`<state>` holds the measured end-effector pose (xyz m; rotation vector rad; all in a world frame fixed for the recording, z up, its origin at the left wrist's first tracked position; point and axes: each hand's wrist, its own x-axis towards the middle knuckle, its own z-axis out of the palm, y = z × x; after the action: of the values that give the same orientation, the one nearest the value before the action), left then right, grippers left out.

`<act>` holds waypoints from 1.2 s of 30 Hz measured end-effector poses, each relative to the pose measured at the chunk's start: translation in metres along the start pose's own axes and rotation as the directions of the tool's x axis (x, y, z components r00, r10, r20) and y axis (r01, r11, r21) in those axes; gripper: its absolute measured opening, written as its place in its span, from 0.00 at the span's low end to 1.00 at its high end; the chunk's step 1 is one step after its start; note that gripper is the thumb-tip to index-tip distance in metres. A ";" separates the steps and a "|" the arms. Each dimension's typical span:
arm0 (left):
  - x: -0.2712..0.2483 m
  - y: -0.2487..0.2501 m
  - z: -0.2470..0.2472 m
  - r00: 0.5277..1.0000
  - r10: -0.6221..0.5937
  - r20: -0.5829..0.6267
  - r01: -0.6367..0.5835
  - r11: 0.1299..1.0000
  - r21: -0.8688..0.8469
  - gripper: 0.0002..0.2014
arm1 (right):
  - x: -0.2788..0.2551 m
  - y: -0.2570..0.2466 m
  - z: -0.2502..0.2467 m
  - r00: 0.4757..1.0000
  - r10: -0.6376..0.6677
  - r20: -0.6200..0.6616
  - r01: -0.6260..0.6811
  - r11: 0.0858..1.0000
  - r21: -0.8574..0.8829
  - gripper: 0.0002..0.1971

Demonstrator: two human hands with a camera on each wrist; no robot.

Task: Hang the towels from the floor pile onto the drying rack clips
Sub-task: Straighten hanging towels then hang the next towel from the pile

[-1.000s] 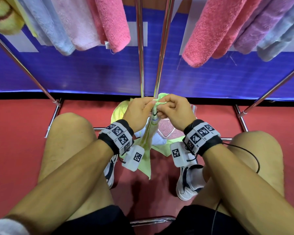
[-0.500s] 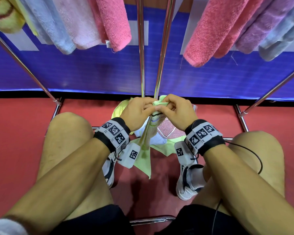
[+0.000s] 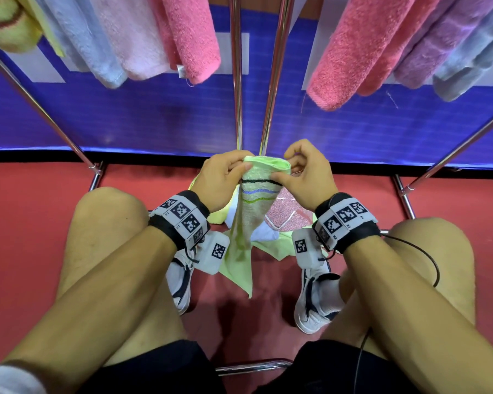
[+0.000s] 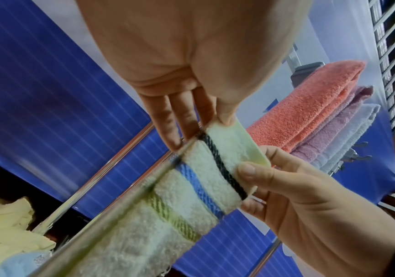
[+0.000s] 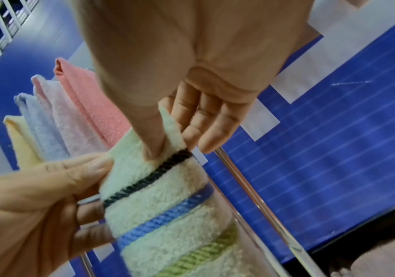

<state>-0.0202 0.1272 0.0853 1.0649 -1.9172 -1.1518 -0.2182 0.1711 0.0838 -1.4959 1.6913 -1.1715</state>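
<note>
A pale green towel (image 3: 249, 211) with black, blue and green stripes hangs between my knees, its top edge spread between both hands. My left hand (image 3: 225, 177) pinches the left corner (image 4: 217, 127) between thumb and fingers. My right hand (image 3: 302, 174) pinches the right corner (image 5: 158, 146), thumb on the front by the black stripe. Below it the floor pile (image 3: 285, 214) holds a pink patterned towel, a white one and more green cloth. The clips are out of view.
The drying rack's chrome uprights (image 3: 271, 81) rise just behind the hands, slanted legs (image 3: 40, 109) at both sides. Pink, lilac, blue and yellow towels (image 3: 359, 46) hang overhead. A blue panel (image 3: 154, 118) backs the rack. My knees and shoes flank the pile on the red floor.
The hands have moved apart, stretching the towel's bunched top edge flat so the stripes now show. The towel stays at the same height.
</note>
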 end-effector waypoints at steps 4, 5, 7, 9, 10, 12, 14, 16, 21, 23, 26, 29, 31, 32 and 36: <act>-0.002 0.014 -0.003 0.999 0.002 -0.043 -0.006 0.995 -0.095 0.09 | 0.003 -0.007 0.001 0.997 0.029 0.069 -0.040 0.986 0.164 0.20; -0.001 0.018 -0.005 0.998 0.007 -0.057 -0.013 0.994 -0.110 0.10 | 0.004 -0.009 0.001 0.996 0.015 0.089 -0.030 0.984 0.173 0.15; 0.002 0.023 -0.010 0.996 0.018 -0.088 -0.030 0.991 -0.133 0.08 | 0.005 -0.015 0.002 0.995 -0.021 0.102 0.000 0.979 0.202 0.07; 0.004 0.027 -0.014 0.991 0.010 -0.130 -0.032 0.985 -0.169 0.08 | 0.007 -0.020 0.002 0.995 -0.057 0.082 0.037 0.974 0.224 0.07; 0.003 0.031 -0.016 0.989 0.003 -0.145 -0.031 0.980 -0.194 0.08 | 0.008 -0.024 0.002 0.995 -0.074 0.070 0.056 0.971 0.231 0.07; 0.002 0.041 -0.019 0.990 0.006 -0.139 -0.040 0.970 -0.240 0.07 | 0.008 -0.034 0.000 0.996 -0.067 0.051 0.050 0.959 0.279 0.07; 0.001 0.057 -0.024 0.992 0.026 -0.124 -0.058 0.964 -0.259 0.08 | 0.010 -0.047 -0.005 0.998 -0.062 0.033 0.047 0.941 0.335 0.08; 0.003 0.076 -0.034 0.988 0.053 -0.142 -0.090 0.960 -0.265 0.08 | 0.013 -0.067 -0.011 0.996 -0.094 0.000 0.088 0.934 0.346 0.09; 0.009 0.131 -0.063 0.977 0.133 -0.168 -0.174 0.950 -0.261 0.08 | 0.019 -0.131 -0.033 0.974 -0.213 -0.072 0.224 0.905 0.362 0.09; 0.007 0.158 -0.075 0.968 0.165 -0.188 -0.210 0.945 -0.250 0.08 | 0.019 -0.158 -0.045 0.964 -0.251 -0.093 0.267 0.896 0.355 0.08; 0.006 0.195 -0.089 0.959 0.187 -0.213 -0.238 0.940 -0.245 0.08 | 0.017 -0.194 -0.058 0.949 -0.293 -0.120 0.316 0.888 0.334 0.09; 0.005 0.232 -0.100 0.948 0.218 -0.234 -0.274 0.931 -0.243 0.10 | 0.017 -0.226 -0.069 0.940 -0.324 -0.105 0.339 0.867 0.364 0.09; 0.003 0.254 -0.108 0.936 0.253 -0.245 -0.309 0.924 -0.227 0.10 | 0.016 -0.249 -0.076 0.931 -0.360 -0.050 0.350 0.852 0.389 0.18; 0.002 0.263 -0.111 0.929 0.275 -0.249 -0.330 0.920 -0.212 0.10 | 0.015 -0.258 -0.078 0.923 -0.384 -0.031 0.366 0.849 0.380 0.19; 0.003 0.289 -0.129 0.888 0.322 -0.328 -0.393 0.902 -0.177 0.09 | 0.022 -0.299 -0.085 0.889 -0.453 -0.063 0.447 0.833 0.326 0.14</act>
<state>-0.0032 0.1574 0.3993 0.6654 -1.6076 -0.9258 -0.1605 0.1753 0.3904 -1.7218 1.0718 -1.5904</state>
